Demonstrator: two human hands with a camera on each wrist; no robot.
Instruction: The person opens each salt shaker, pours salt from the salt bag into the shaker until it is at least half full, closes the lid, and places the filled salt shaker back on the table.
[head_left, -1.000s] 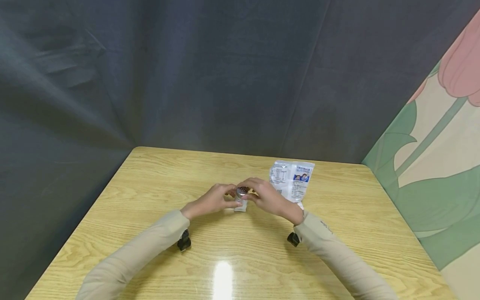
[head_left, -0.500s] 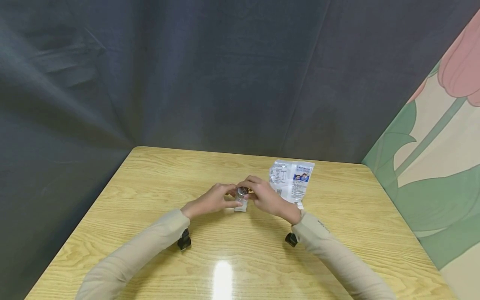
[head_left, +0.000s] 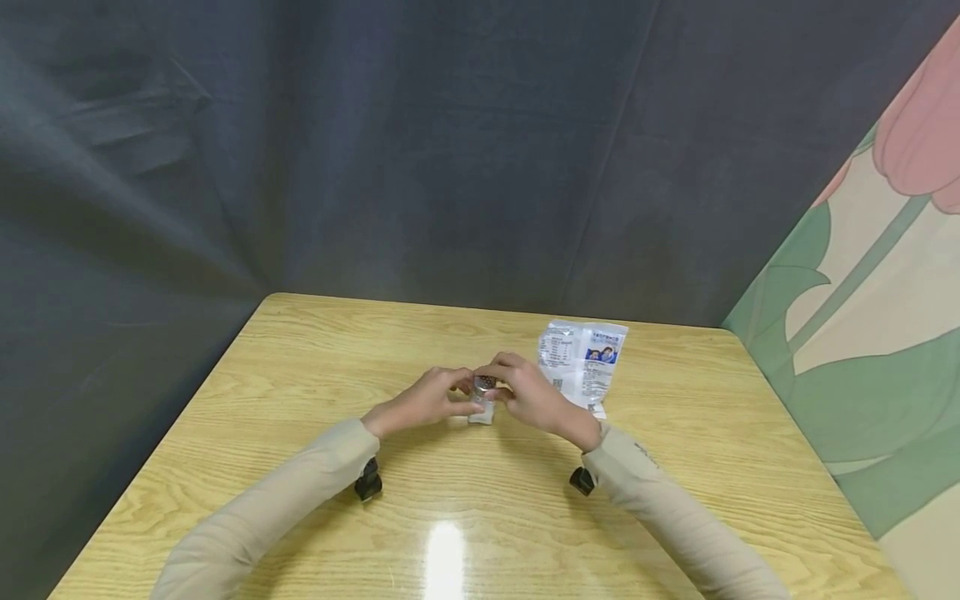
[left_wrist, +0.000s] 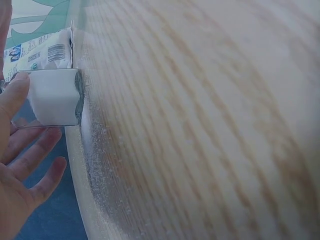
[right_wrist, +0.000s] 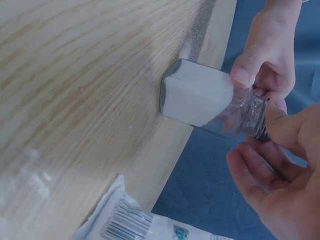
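Note:
A square glass salt shaker (right_wrist: 195, 95), largely filled with white grains, stands upright on the table. On its top is a metal lid (head_left: 486, 382) with small holes, partly covered by fingers. My left hand (head_left: 426, 398) grips the glass from the left, with thumb and fingers on its sides below the lid. From the right, my right hand (head_left: 534, 395) pinches the lid between thumb and fingers. In the left wrist view the glass body (left_wrist: 54, 97) shows the white contents clearly.
A white printed packet (head_left: 581, 362) stands just behind and right of my right hand. Fine white grains (left_wrist: 102, 165) lie scattered on the wooden table (head_left: 315, 350) by the shaker. A dark curtain (head_left: 450, 150) hangs behind the table, and a painted wall (head_left: 862, 333) is on the right.
My right hand and wrist have shifted slightly left, its fingers turning a little on the lid. The left hand and the shaker's body stay in place.

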